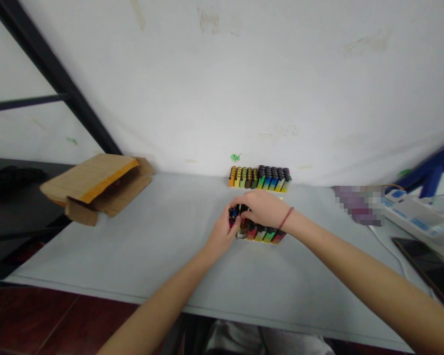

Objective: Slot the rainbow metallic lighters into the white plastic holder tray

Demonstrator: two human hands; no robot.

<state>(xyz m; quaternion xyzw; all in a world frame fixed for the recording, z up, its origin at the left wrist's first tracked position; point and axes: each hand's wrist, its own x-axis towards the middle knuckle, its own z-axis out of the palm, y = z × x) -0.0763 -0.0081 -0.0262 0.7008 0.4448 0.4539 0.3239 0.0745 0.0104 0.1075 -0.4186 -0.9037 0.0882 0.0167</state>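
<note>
A row of coloured lighters point(263, 232) stands in a tray near the middle of the grey table point(163, 246). My right hand point(263, 208) lies over the top of this row, fingers curled down onto the lighters at its left end. My left hand point(223, 231) meets it from the left and pinches a dark blue-topped lighter point(233, 214) at that end. A second row of coloured lighters point(259, 178) stands further back against the white wall, untouched. A red string circles my right wrist.
An open cardboard box point(96, 186) lies on its side at the table's back left. At the right are a white power strip point(414, 214) with cables and a dark phone point(429, 268). A black metal frame point(55, 79) stands at the left.
</note>
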